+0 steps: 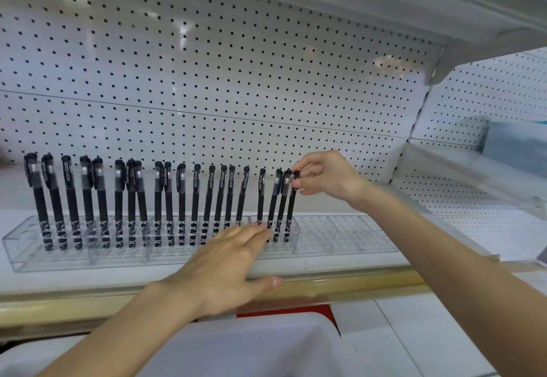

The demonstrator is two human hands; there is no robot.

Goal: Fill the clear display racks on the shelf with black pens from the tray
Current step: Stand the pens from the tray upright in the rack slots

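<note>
At the right end of the row, our right hand (325, 180) pinches the cap of a black pen with white lettering (291, 211) between thumb and forefinger. This pen stands nearly upright, tip down in the clear acrylic display rack (340, 236). More clear cells run on to its right. A long row of black pens (165, 199) stands in the rack to its left. Our left hand (225, 267) lies palm down with fingers straight and together. Its fingertips touch the rack's front wall and its thumb rests on the yellow shelf-edge strip (370, 277). A white perforated back panel (207, 66) rises behind. A pale plastic tray (260, 347) sits below our left forearm; we cannot see its contents.
</note>
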